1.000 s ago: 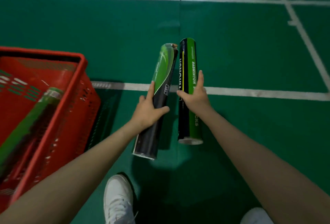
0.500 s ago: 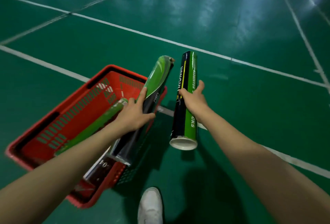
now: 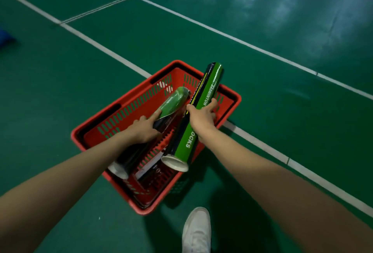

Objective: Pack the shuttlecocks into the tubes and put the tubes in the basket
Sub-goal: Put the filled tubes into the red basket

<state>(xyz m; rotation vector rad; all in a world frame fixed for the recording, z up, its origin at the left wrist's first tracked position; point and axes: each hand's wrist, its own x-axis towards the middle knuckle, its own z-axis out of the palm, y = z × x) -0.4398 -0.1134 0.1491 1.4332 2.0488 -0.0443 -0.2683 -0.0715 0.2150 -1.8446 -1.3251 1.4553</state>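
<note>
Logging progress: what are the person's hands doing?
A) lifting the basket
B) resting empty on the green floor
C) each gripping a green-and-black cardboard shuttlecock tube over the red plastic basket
C: left hand grips the left tube, right hand the lettered tube, above the red basket.

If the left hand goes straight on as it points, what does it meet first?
Likely the far wall of the red basket, struck by the tube the left hand grips; depth unclear.
</note>
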